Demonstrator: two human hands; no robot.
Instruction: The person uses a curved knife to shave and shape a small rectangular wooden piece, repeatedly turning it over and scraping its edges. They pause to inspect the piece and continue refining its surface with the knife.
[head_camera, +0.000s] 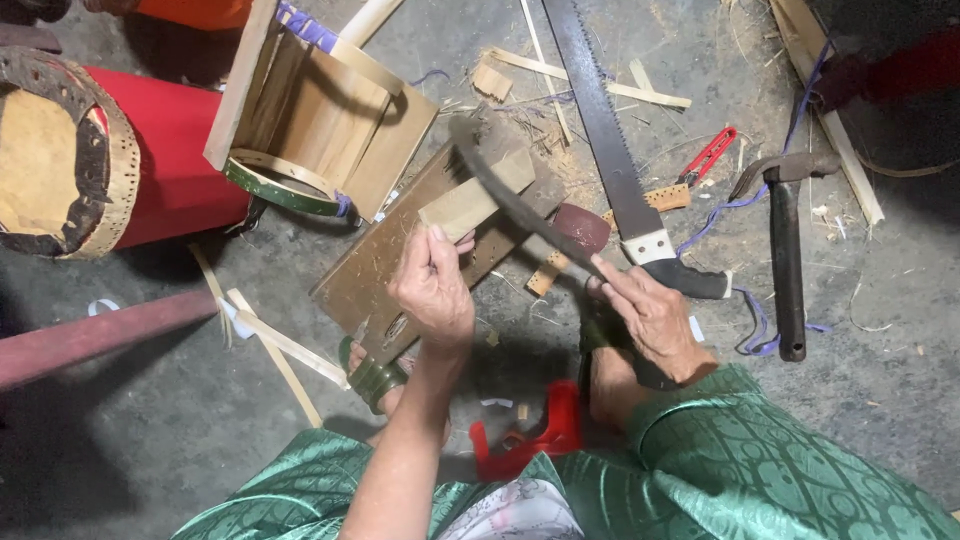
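1. The left hand (432, 290) is pinching a pale wooden block (475, 198) upright on a worn brown board (385, 262), hemmed in by a saw (605, 140) and a red drum (150, 165).
2. The right hand (655, 322) is gripping a dark curved blade (520, 205), its edge touching the block.
3. The blade's handle is lying hidden inside the fist.

— Where is there room to pass?

— Bare grey concrete floor (150, 430) lies open at lower left, and again at far right past the dark-handled hammer (786, 250).

— And what's in the way?

— The long toothed handsaw (610, 150) bars the right; the red cylindrical drum (150, 160) and pale wooden frame (320, 110) crowd the upper left; thin bamboo strips (285, 350) lie between.
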